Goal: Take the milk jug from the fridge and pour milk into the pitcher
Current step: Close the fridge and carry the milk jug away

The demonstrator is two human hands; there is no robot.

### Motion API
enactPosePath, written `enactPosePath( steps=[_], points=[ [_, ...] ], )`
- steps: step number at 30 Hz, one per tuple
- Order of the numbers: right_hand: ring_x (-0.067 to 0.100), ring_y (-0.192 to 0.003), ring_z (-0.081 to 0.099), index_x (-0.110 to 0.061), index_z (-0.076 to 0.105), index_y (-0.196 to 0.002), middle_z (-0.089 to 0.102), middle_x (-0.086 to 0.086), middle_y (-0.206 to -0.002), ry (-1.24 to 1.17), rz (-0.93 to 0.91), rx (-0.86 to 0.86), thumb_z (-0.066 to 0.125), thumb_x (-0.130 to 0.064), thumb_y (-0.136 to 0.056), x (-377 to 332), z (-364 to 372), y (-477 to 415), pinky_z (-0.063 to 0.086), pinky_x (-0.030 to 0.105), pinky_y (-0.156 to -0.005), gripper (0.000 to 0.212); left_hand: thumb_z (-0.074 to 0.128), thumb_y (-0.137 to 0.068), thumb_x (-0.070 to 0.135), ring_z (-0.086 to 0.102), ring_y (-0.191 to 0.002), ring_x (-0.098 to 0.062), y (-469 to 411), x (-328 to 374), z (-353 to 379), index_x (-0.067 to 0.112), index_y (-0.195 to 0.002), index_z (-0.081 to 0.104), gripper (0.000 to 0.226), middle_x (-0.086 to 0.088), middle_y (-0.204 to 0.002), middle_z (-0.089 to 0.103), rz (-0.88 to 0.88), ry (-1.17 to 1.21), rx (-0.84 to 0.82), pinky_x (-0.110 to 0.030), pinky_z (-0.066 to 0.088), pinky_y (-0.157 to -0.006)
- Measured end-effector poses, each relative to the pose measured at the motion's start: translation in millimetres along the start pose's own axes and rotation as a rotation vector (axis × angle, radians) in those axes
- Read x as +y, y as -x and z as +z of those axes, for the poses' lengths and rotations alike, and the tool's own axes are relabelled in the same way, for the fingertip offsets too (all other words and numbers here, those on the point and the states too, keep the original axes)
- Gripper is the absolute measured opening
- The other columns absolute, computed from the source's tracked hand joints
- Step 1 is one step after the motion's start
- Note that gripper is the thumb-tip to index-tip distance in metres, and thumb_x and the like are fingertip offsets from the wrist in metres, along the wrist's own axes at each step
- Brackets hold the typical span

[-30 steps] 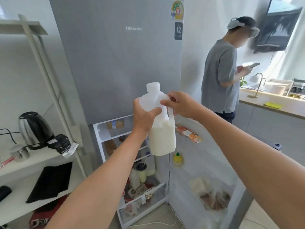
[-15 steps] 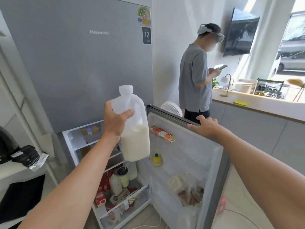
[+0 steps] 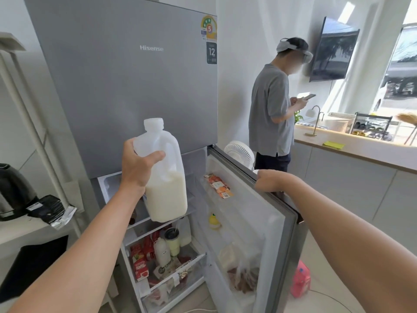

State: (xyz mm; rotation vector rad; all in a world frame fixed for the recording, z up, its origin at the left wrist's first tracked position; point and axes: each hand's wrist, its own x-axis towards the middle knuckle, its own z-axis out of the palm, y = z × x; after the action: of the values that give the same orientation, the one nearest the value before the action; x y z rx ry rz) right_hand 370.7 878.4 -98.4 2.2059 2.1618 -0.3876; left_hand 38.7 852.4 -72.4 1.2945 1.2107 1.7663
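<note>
The left hand (image 3: 137, 168) grips the milk jug (image 3: 163, 175) by its upper body, holding it upright in the open air in front of the fridge (image 3: 126, 86), clear of the shelves. The jug is roughly half full of milk (white cap on). The right hand (image 3: 274, 180) is closed over the top edge of the open lower door (image 3: 259, 222), whose bins hold a small yellow bottle (image 3: 214, 220) and bagged food (image 3: 242, 271)
</note>
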Motion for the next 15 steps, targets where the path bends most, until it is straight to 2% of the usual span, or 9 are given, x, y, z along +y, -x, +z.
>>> enactPosePath(
  steps=[2, 4, 5, 7, 9, 10, 12, 14, 15],
  points=[
    [0.028, -0.096, 0.052, -0.008, 0.055, -0.1, 0.058, 0.008, -0.106, 0.086, -0.072, -0.022, 0.044, -0.022, -0.085, -17.7, 1.7, 1.9, 0.042, 0.031, -0.076, 0.023, 0.077, -0.062, 0.016, 0.068, -0.098, -0.026, -3.1, 4.2, -11.8, 0.016, -0.115, 0.054, 0.058, -0.004, -0.11, 0.067, 0.013, 0.006, 0.019, -0.048, 0.059, -0.083],
    [0.028, -0.088, 0.05, -0.013, 0.049, -0.084, 0.053, 0.003, -0.085, 0.135, -0.127, -0.051, 0.046, -0.02, -0.083, -37.7, 4.6, 5.7, 0.04, 0.028, -0.064, 0.008, 0.076, -0.061, 0.015, 0.067, -0.092, -0.022, -4.0, 9.2, -23.0, 0.018, -0.11, 0.055, 0.053, 0.0, -0.104, 0.067, 0.026, 0.009, 0.042, -0.045, 0.058, -0.08],
    [0.027, -0.087, 0.05, -0.014, 0.049, -0.089, 0.049, 0.001, -0.081, 0.136, -0.144, -0.072, 0.048, -0.019, -0.082, -47.2, 7.1, 7.0, 0.04, 0.029, -0.063, 0.008, 0.076, -0.061, 0.015, 0.067, -0.091, -0.021, -4.8, 10.3, -28.9, 0.019, -0.11, 0.054, 0.054, 0.001, -0.104, 0.067, 0.028, 0.006, 0.056, -0.043, 0.058, -0.079],
    [0.028, -0.095, 0.054, -0.009, 0.049, -0.119, 0.054, 0.004, -0.095, 0.129, -0.188, -0.091, 0.052, -0.021, -0.083, -68.9, 12.0, 11.1, 0.048, 0.035, -0.076, 0.038, 0.077, -0.061, 0.016, 0.067, -0.091, -0.02, -4.6, 12.6, -41.8, 0.018, -0.111, 0.054, 0.055, 0.002, -0.104, 0.067, 0.029, 0.001, 0.078, -0.041, 0.058, -0.078],
    [0.032, -0.114, 0.048, -0.011, 0.043, -0.131, 0.048, 0.011, -0.121, 0.156, -0.261, 0.013, 0.057, -0.025, -0.082, -89.9, 21.7, 13.5, 0.048, 0.046, -0.093, 0.053, 0.078, -0.06, 0.016, 0.068, -0.094, -0.023, -5.3, 13.1, -56.7, 0.013, -0.119, 0.054, 0.063, -0.003, -0.11, 0.068, 0.022, -0.011, 0.099, -0.04, 0.058, -0.077],
    [0.031, -0.118, 0.042, -0.014, 0.044, -0.128, 0.043, 0.01, -0.126, 0.163, -0.327, 0.099, 0.059, -0.027, -0.081, -101.6, 26.9, 15.9, 0.046, 0.047, -0.096, 0.05, 0.078, -0.06, 0.017, 0.069, -0.096, -0.025, -5.9, 13.3, -64.8, 0.01, -0.122, 0.054, 0.067, -0.007, -0.114, 0.068, 0.021, -0.018, 0.109, -0.04, 0.058, -0.076],
    [0.025, -0.111, 0.042, -0.019, 0.052, -0.11, 0.044, 0.004, -0.118, 0.135, -0.535, 0.256, 0.061, -0.026, -0.082, -125.3, 38.5, 17.6, 0.046, 0.045, -0.093, 0.03, 0.079, -0.059, 0.017, 0.069, -0.098, -0.027, -6.6, 13.2, -80.7, 0.007, -0.125, 0.055, 0.071, -0.011, -0.118, 0.069, 0.032, -0.025, 0.131, -0.039, 0.058, -0.075],
    [0.017, -0.097, 0.045, -0.019, 0.057, -0.09, 0.053, -0.001, -0.1, 0.05, -0.72, 0.289, 0.058, -0.024, -0.087, -148.0, 52.8, 16.7, 0.047, 0.043, -0.09, 0.006, 0.079, -0.059, 0.017, 0.069, -0.097, -0.027, -5.4, 14.4, -96.3, 0.007, -0.125, 0.056, 0.07, -0.01, -0.116, 0.069, 0.028, -0.028, 0.153, -0.039, 0.057, -0.074],
    [0.014, -0.092, 0.045, -0.019, 0.059, -0.085, 0.054, -0.003, -0.093, 0.015, -0.786, 0.279, 0.057, -0.026, -0.09, -158.1, 59.6, 16.4, 0.047, 0.041, -0.09, 0.009, 0.078, -0.061, 0.016, 0.069, -0.096, -0.025, -5.6, 13.9, -104.8, 0.01, -0.122, 0.057, 0.065, -0.008, -0.114, 0.069, 0.023, -0.032, 0.158, -0.04, 0.058, -0.074]
  ],
)
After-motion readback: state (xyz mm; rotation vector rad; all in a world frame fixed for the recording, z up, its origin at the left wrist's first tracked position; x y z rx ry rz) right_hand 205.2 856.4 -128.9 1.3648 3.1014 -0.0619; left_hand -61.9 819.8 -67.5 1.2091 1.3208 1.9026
